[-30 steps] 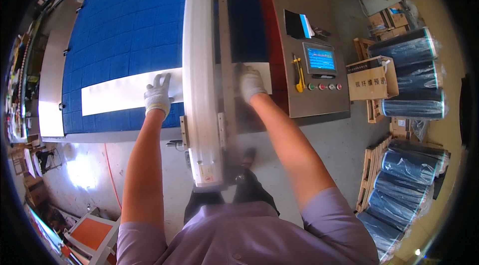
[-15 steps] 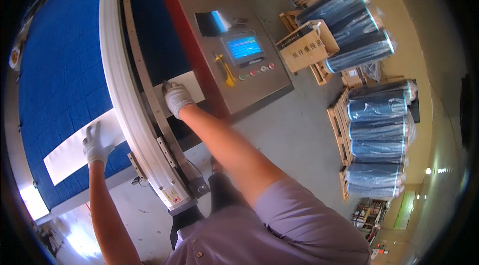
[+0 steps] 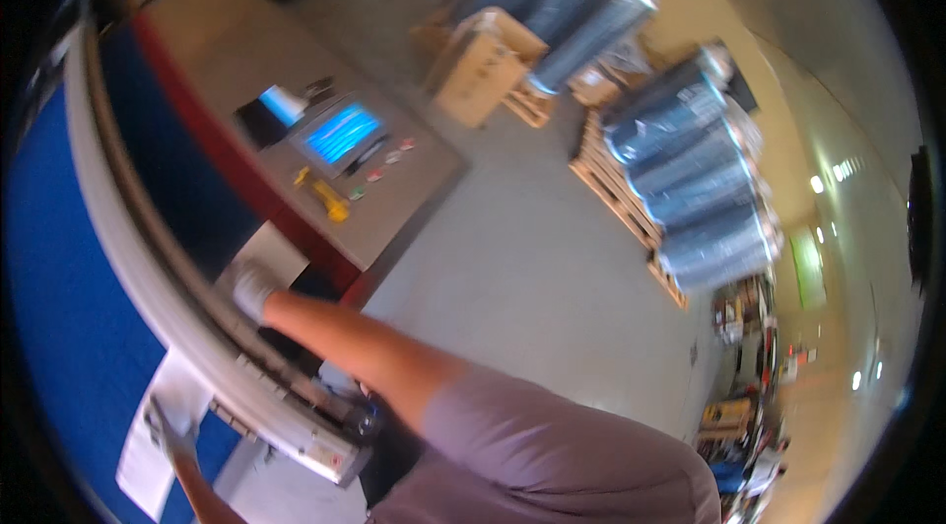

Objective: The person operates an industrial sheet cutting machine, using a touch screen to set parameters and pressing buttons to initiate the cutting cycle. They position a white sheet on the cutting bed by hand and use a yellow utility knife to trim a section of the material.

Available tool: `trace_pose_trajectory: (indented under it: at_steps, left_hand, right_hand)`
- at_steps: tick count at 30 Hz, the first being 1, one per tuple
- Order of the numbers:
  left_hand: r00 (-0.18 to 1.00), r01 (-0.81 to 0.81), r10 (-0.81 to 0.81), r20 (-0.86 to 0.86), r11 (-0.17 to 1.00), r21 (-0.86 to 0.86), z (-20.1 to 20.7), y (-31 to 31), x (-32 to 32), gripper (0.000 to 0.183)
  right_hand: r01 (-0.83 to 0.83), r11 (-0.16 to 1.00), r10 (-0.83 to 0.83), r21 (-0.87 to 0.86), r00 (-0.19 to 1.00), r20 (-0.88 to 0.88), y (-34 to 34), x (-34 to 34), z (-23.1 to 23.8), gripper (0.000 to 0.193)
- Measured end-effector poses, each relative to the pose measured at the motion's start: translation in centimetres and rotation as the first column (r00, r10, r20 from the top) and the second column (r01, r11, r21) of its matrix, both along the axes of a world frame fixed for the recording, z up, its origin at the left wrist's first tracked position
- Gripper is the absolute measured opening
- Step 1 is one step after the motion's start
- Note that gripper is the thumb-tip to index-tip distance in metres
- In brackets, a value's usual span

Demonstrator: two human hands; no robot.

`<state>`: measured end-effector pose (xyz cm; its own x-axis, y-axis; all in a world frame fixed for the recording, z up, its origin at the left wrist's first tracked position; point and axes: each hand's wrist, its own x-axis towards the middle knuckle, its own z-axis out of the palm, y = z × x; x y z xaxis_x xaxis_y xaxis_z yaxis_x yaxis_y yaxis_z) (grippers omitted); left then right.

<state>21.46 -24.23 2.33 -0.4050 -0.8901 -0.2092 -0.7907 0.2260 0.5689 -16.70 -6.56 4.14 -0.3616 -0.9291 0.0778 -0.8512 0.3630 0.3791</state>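
Note:
My left hand [image 3: 172, 435], in a pale work glove, lies with its fingers stretched out on a long white sheet [image 3: 146, 473]. That sheet rests on the blue fabric bed [image 3: 59, 327] and reaches to the white beam [image 3: 108, 238] of a large machine. Across the beam, my gloved right hand [image 3: 249, 289] touches a white piece [image 3: 280, 253] beside the red edge strip. Motion smears its fingers, so I cannot make out how they are bent or whether anything is in them. The beam hides whether both white parts are one sheet.
A brown machine top carries a lit screen [image 3: 342, 133], coloured buttons, a yellow tool [image 3: 332, 201] and a dark flat item. Across the grey floor, plastic-wrapped rolls [image 3: 680, 189] lie on wooden pallets [image 3: 616, 189], near an opened cardboard box [image 3: 478, 70].
The view has swung to the right, so the machine and both hands sit farther left and lower. Both hands stay by the white sheet. The right hand has become blurred.

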Motion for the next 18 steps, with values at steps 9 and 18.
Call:
trace_pose_trajectory:
  at_steps: [9, 18]
  left_hand:
    - [0.999, -0.036, 0.042, -0.019, 0.965, 0.259, 1.1, 0.0, -2.8, 0.075]
    - [0.998, 0.058, -0.056, -0.015, 0.928, 0.369, -2.9, -3.3, 0.4, 0.101]
  right_hand:
    - [0.55, 0.834, -0.277, -0.029, 0.465, 0.841, 1.7, -2.0, 0.8, 0.033]
    - [0.318, 0.948, -0.227, 0.019, 0.632, 0.741, -0.4, -1.6, 5.9, 0.046]
